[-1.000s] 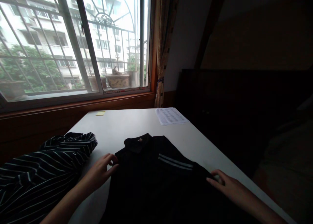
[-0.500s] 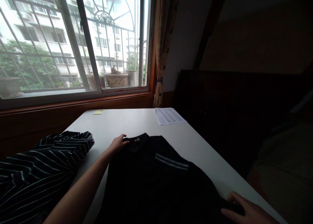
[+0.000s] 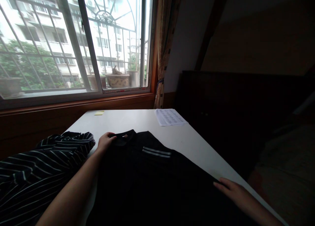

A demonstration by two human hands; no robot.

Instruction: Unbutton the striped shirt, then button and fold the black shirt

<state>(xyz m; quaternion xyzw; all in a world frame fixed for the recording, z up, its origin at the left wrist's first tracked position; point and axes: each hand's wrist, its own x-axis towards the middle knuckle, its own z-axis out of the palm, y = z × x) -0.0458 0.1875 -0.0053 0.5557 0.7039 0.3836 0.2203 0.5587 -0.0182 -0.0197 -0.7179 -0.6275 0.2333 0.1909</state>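
A black garment [image 3: 152, 183] with a collar, a small label and two pale stripes lies spread over the near part of the white table [image 3: 118, 119]. At its upper left corner, beside the collar, my left hand [image 3: 105, 141] pinches the cloth. My right hand [image 3: 227, 188] is at the garment's right edge, its fingertips on the dark fabric; the thumb and whatever is beneath the fingers are hard to make out. Left of my left forearm sits a bunched black cloth with white stripes [image 3: 49, 163].
Printed sheets [image 3: 170, 117] lie at the table's far right corner, and a yellow note [image 3: 99, 113] near the far left one. Beyond the table are a barred window [image 3: 73, 45], a tied curtain [image 3: 161, 55] and dark furniture [image 3: 221, 114] on the right.
The garment's collar and stripes have shifted left and slightly away from me, along with my left hand. My right hand has moved up and left, and its fingers are straighter.
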